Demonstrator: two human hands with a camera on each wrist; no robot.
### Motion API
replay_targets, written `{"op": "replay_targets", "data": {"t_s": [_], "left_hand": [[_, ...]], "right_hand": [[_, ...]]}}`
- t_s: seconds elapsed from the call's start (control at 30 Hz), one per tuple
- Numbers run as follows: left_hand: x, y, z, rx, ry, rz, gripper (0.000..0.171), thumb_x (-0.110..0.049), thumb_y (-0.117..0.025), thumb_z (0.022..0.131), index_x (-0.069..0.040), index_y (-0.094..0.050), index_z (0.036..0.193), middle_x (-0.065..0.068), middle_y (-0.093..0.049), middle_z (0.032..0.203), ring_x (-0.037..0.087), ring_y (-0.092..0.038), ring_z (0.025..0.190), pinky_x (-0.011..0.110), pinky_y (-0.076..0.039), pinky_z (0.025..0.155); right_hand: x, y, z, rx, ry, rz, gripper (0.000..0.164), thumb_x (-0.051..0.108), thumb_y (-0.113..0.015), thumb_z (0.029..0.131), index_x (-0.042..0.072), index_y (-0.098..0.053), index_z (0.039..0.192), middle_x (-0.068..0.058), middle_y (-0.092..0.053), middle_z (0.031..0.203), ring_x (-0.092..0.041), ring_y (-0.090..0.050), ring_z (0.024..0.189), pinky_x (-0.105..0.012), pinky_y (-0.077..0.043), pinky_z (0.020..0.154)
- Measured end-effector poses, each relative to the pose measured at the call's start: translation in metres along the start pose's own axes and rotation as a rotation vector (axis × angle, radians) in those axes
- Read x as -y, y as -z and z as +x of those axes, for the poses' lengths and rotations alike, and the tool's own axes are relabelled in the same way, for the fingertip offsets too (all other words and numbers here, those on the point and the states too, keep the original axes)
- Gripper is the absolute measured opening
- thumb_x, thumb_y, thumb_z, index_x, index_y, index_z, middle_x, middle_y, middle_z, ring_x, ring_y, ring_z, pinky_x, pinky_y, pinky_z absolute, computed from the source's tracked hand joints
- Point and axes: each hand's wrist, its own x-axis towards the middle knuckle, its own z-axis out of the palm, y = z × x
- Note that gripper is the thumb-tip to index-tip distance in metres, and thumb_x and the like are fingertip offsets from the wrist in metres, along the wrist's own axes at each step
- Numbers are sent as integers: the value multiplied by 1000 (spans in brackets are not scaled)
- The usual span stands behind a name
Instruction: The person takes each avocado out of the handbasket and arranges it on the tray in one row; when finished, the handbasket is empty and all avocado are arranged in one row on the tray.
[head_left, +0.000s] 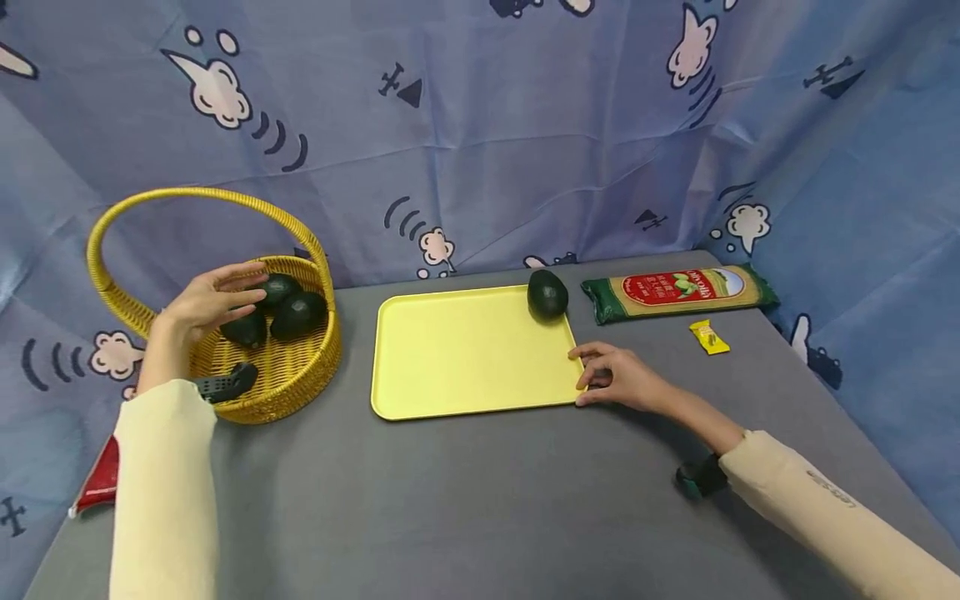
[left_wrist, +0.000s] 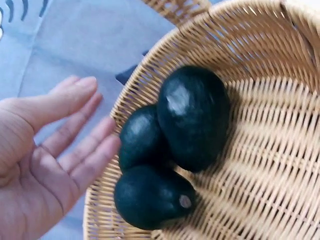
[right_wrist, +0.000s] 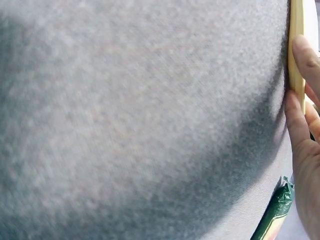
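My left hand (head_left: 213, 300) hangs over the left side of a yellow wicker basket (head_left: 330, 367), its fingers extended and holding nothing. Three dark green avocados (left_wrist: 195, 117) lie together inside the basket, just beside those fingers in the left wrist view. Another avocado (head_left: 547, 295) sits at the back right corner of a yellow tray (head_left: 465, 354). With thumb and fingers on its rim, my right hand (head_left: 618, 379) holds the tray at the front right corner. In the right wrist view the thumb and a finger touch the tray's edge (right_wrist: 297, 30).
Behind the right hand lies a green and gold pasta packet (head_left: 678, 290), with a small yellow wrapped sweet (head_left: 708, 337) in front of it. A red packet (head_left: 101, 479) is partly hidden by the left sleeve. The basket's tall handle (head_left: 202, 193) arches above it. Patterned blue cloth (head_left: 480, 150) backs the grey table.
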Motion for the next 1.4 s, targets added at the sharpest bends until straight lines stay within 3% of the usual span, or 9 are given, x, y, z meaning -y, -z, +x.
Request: {"op": "replay_targets", "data": {"t_s": [0.13,0.33,0.47,0.6,0.73,0.97,1.03,1.2,1.4], "left_hand": [[5,-5,6,27,-36,35,61,-17,-50,93,-10,-17,144,17,-21,145,18,-38,120,29,-40,95],[13,-7,8,42,-45,94,57,-17,-50,93,-8,-23,143,19,-26,143,12,-42,113,40,-38,96],[15,-6,7,-76,-68,87,56,-20,-51,92,-10,-28,142,17,-30,141,21,-41,118,45,-34,99],[16,-2,5,-227,-22,90,55,-17,-52,92,-9,-29,141,16,-32,141,24,-39,120,45,-36,97],[20,2,1,-270,7,80,55,-16,-51,92,-8,-27,141,17,-28,143,30,-34,124,47,-33,99],[39,11,6,-364,-73,139,48,-25,-50,93,-12,-38,137,15,-36,138,27,-37,122,38,-38,96],[40,16,7,-328,-78,169,47,-26,-47,94,-12,-37,138,16,-34,139,29,-35,124,40,-36,97],[31,29,4,-136,-50,261,54,-29,-38,97,-6,-21,143,24,-21,143,40,-21,128,55,-22,101],[24,32,9,-32,-51,275,49,-21,-30,99,-4,-16,143,24,-16,144,40,-18,129,55,-23,100]], "right_hand": [[-4,-1,-1,-9,3,-9,16,20,-79,66,12,-69,75,-13,-51,121,-29,-50,108,-27,-52,74],[-9,-5,0,-15,47,9,16,21,-77,68,11,-69,77,-15,-50,122,-30,-49,108,-25,-52,73],[-9,-3,-5,-32,34,-2,14,20,-78,67,13,-69,76,-13,-50,122,-28,-49,108,-23,-52,71],[-9,1,-9,-39,32,-18,14,20,-78,68,14,-69,77,-11,-49,123,-26,-49,107,-22,-52,71],[-8,2,-9,-40,39,-21,15,20,-78,68,13,-69,78,-12,-50,122,-26,-49,107,-22,-51,71],[-8,-3,-3,-44,71,-38,15,22,-78,68,14,-69,77,-13,-51,120,-27,-50,105,-23,-52,70],[-7,-4,-2,-43,71,-35,15,23,-78,68,14,-69,77,-13,-51,120,-27,-51,105,-23,-52,70],[-6,-5,-2,-32,43,-35,16,25,-78,68,15,-69,77,-10,-51,122,-24,-50,106,-23,-51,71],[-7,-3,-4,-18,10,-25,16,25,-77,68,15,-69,78,-11,-50,122,-25,-49,108,-25,-52,73]]}}
